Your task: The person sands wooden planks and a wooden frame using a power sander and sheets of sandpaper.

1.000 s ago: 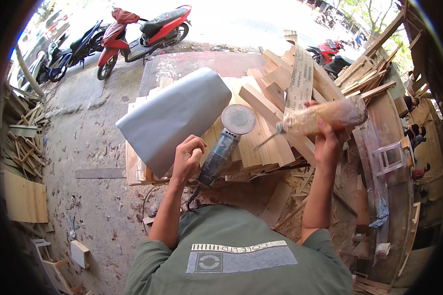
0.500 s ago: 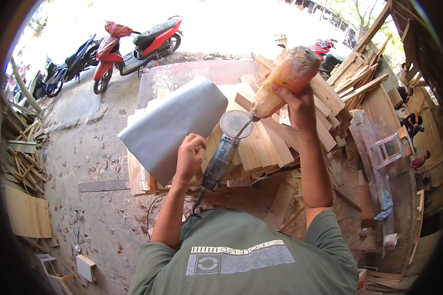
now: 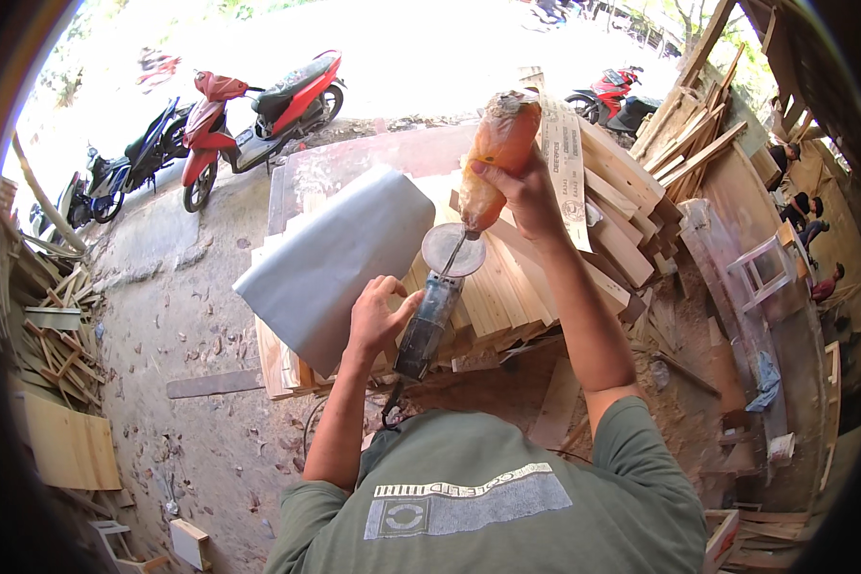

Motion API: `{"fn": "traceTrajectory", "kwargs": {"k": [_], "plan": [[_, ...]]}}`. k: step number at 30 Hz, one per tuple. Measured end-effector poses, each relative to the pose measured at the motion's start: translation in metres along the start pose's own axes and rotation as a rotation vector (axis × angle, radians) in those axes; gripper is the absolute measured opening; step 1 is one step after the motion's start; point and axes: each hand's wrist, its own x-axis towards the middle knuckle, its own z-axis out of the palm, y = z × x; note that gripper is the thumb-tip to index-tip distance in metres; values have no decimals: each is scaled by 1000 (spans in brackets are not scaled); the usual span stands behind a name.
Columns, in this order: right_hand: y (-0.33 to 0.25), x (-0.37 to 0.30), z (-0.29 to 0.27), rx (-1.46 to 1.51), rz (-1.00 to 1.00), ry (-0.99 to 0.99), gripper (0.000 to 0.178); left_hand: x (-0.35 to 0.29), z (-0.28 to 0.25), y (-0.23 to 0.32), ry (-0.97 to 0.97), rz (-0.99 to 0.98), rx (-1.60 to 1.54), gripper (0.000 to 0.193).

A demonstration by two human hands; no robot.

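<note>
My right hand (image 3: 518, 196) is wrapped around an orange plastic bottle (image 3: 496, 143) crusted with pale dried residue, tipped neck-down. A thin dark spout from its neck reaches over the round pale disc (image 3: 440, 247) of an angle grinder (image 3: 427, 325). The grinder lies disc-up on stacked boards, its body towards me. Beside the grinder body is my left hand (image 3: 378, 314), empty, with fingers and thumb apart; I cannot tell whether the thumb touches it. Left of the disc lies a large grey sheet (image 3: 340, 263), smooth and slightly curled.
The stacked wooden boards (image 3: 493, 297) spread under the grinder. A printed sandpaper strip (image 3: 564, 172) lies on them behind my right hand. Red (image 3: 258, 120) and dark motorbikes stand far left. Wood scraps (image 3: 62, 335) pile at the left; several people are at the far right.
My right hand and the bottle have shifted left, the bottle tilting more upright over the disc. My left hand has uncurled and moved closer to the grinder. The view has turned slightly.
</note>
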Motion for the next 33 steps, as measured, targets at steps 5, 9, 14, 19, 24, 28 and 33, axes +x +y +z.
{"fn": "traceTrajectory", "kwargs": {"k": [5, 9, 14, 19, 24, 28, 33], "plan": [[27, 0, 1, 107, 8, 66, 54, 23, 28, -9, -184, 10, -111, 74], [46, -2, 4, 174, 56, 97, 55, 47, 61, -15, -236, 121, -329, 80], [58, 0, 0, 120, -11, 156, 52, 66, 73, -4, -352, 35, -650, 72], [65, 0, 2, 65, -94, 206, 44, 83, 85, -16, -330, 129, -557, 54], [66, -3, 1, -17, -85, 213, 41, 83, 96, -18, -198, 220, -551, 32], [68, -11, 1, -11, -60, 154, 42, 83, 99, -25, -224, 198, -559, 32], [78, -15, 16, 26, -88, 135, 44, 84, 96, -33, -250, 149, -636, 36]]}}
